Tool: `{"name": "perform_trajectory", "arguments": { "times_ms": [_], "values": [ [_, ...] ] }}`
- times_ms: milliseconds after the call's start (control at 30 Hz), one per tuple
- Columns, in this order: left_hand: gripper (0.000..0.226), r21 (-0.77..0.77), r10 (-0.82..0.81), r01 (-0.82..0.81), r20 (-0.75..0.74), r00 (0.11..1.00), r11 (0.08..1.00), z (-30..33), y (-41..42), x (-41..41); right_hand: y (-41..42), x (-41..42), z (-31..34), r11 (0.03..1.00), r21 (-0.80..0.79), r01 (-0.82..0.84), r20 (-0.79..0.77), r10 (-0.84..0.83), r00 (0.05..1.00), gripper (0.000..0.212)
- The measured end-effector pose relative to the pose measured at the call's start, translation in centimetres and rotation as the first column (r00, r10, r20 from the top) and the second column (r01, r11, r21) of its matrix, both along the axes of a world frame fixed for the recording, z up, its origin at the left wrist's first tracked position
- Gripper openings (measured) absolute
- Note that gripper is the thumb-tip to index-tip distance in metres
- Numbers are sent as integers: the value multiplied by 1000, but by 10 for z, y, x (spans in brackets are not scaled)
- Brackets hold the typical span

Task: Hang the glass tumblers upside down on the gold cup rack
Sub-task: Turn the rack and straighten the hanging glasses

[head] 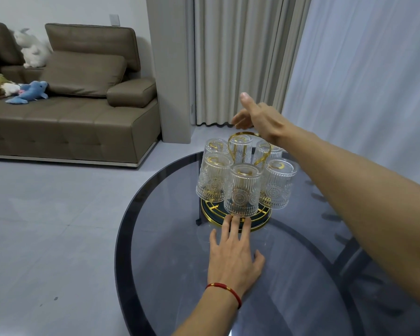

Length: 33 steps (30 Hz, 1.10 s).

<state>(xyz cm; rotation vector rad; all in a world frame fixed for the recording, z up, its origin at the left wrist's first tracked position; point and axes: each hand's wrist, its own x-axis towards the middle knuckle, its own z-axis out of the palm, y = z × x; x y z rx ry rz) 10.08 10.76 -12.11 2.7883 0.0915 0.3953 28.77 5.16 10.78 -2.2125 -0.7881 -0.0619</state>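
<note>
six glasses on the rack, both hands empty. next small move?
Probably just draw both hands back. Six glass tumblers hang upside down on the gold cup rack, none left on the table. The left hand lies flat by the base; the right hand hovers open above the handle.

Six tumblers hang upside down on the gold rack, centre of frame, on the dark glass desk. Left hand lies flat below it, fingertips at the rack's round base. Right hand hovers spread above the loop handle, holding nothing. Brown sofa upper left, pale curtains behind.
</note>
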Motion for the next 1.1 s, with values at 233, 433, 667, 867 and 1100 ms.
{"name": "perform_trajectory", "arguments": {
  "times_ms": [233,433,667,867,1100],
  "values": [
    [75,-14,-3,3,3,1000,1000,0,0,0,21,-20,11,929,-342,-143,-53,133,990,105],
    [75,-57,11,-9,35,999,998,-1,-1,1,46,-22,10,778,-625,-62,-26,59,998,113],
    [73,-60,3,0,56,998,998,-1,-1,0,51,-19,7,798,-598,-71,-72,35,997,105],
    [75,-62,1,2,56,998,998,-1,0,1,61,-17,7,789,-611,-70,-66,37,997,104],
    [75,-59,4,-1,55,999,998,-5,-2,3,65,-15,5,781,-622,-51,-48,26,998,106]
  ]
}}
